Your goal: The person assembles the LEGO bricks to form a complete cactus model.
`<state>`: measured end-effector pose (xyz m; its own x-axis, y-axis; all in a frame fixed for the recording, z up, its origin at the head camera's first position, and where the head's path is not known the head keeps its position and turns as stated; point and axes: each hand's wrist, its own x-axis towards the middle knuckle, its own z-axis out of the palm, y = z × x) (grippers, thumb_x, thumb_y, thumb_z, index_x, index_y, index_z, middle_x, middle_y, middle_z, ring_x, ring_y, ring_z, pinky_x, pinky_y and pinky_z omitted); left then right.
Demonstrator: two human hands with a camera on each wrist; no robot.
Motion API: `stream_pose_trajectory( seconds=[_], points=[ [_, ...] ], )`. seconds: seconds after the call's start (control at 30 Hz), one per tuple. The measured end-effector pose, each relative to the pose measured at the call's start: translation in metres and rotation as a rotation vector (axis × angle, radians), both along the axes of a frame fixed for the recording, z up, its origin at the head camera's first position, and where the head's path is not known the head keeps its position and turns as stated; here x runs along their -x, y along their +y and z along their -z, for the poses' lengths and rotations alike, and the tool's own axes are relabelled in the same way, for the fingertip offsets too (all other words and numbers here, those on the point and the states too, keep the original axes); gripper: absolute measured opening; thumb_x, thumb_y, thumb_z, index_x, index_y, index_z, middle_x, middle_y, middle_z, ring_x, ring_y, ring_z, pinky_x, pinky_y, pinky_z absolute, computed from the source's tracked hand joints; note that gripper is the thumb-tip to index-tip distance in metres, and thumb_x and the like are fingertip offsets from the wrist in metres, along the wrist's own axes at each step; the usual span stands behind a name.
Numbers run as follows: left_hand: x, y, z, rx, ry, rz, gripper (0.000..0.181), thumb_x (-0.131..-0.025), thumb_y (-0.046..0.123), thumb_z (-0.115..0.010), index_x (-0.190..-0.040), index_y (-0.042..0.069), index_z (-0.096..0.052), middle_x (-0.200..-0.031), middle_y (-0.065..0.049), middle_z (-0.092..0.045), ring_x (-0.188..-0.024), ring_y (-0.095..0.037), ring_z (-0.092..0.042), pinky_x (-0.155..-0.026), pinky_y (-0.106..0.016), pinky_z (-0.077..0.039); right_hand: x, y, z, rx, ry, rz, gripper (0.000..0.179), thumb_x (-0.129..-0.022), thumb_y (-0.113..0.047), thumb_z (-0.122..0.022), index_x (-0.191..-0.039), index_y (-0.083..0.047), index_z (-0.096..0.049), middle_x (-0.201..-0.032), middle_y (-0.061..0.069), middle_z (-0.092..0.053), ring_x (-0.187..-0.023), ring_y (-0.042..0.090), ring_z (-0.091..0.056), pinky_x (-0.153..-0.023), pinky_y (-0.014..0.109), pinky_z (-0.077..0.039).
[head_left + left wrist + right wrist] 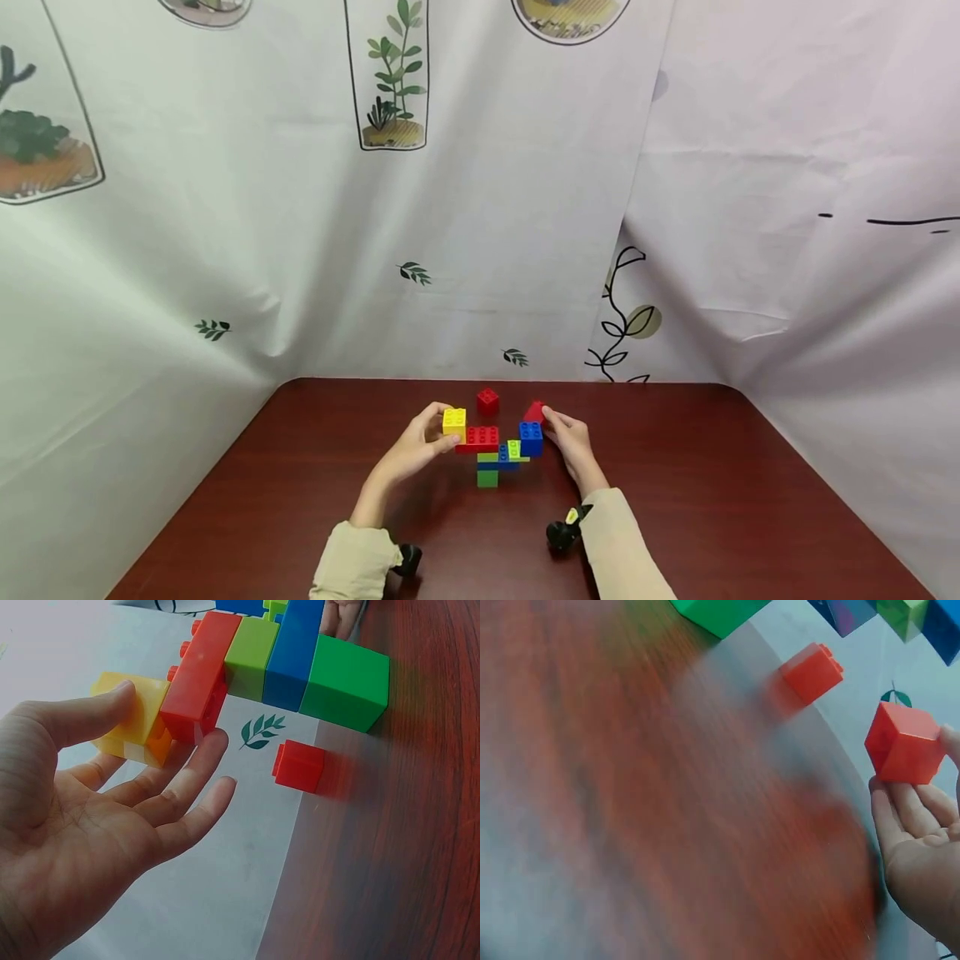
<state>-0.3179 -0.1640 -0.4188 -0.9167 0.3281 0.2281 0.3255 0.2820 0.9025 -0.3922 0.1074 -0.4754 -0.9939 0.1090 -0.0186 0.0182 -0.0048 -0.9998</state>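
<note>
A stack of building blocks stands on a green block [487,479], widening upward through blue and lime blocks to a long red block [201,671]. At the stack's left end, my left hand [411,447] pinches the yellow block [454,422], its thumb on one face and fingers behind and below. My right hand [572,437] holds a separate red block [906,742] between thumb and fingers. That block is just behind the blue block [531,438] at the stack's upper right, partly hidden by it in the head view.
Another red block [488,402] lies loose on the dark reddish-brown table [675,500], behind the stack. A pale curtain [480,208] printed with plants hangs along the table's far edge and sides. Black wrist devices [561,535] sit at both cuffs.
</note>
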Motion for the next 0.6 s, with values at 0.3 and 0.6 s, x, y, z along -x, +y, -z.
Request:
stream_pose_trajectory(
  seconds=[0.3, 0.6],
  points=[
    [0.0, -0.001, -0.001, 0.004, 0.002, -0.006, 0.037, -0.093, 0.012, -0.063, -0.122, 0.0, -0.044, -0.105, -0.021, -0.058, -0.086, -0.021, -0.059, -0.077, -0.025, -0.052, -0.006, -0.004, -0.03, 0.135, 0.065, -0.065, 0.05, -0.1, -0.026, -0.055, -0.136, 0.008, -0.05, -0.136, 0.029, -0.053, -0.105, 0.014, -0.066, -0.102, 0.039, -0.046],
    [0.001, -0.001, -0.001, 0.011, 0.002, -0.008, 0.037, -0.093, 0.012, -0.063, -0.123, 0.0, -0.044, -0.108, -0.022, -0.059, -0.087, -0.022, -0.059, -0.079, -0.026, -0.052, -0.015, -0.008, -0.057, 0.204, 0.12, -0.159, 0.044, -0.1, -0.017, -0.052, -0.135, 0.011, -0.048, -0.12, 0.015, -0.063, -0.09, 0.005, -0.066, -0.091, 0.026, -0.055]
  ],
)
